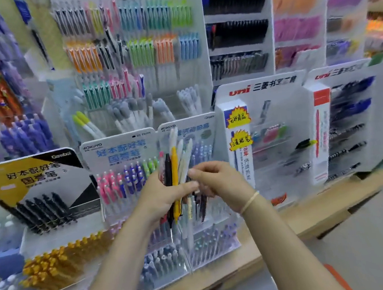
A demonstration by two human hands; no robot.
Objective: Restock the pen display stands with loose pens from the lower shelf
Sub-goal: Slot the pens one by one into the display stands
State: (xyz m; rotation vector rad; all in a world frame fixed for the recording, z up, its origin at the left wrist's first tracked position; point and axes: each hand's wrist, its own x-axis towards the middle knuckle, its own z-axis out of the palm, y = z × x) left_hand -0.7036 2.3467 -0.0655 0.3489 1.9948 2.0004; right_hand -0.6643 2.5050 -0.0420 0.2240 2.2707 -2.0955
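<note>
Now | my left hand [162,196] grips slim plastic pens [174,171] upright | my right hand [217,179] pinches one at the bunch's right edge

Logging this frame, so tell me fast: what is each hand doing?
Left hand: grips a bundle of pens.
Right hand: fingers curled at the bundle; whether it pinches a pen cannot be told.

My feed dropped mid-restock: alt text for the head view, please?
The left hand grips a bundle of mixed pens upright while the right hand pinches at them, in front of the Kokuyo display stands on a wooden shelf.
</note>
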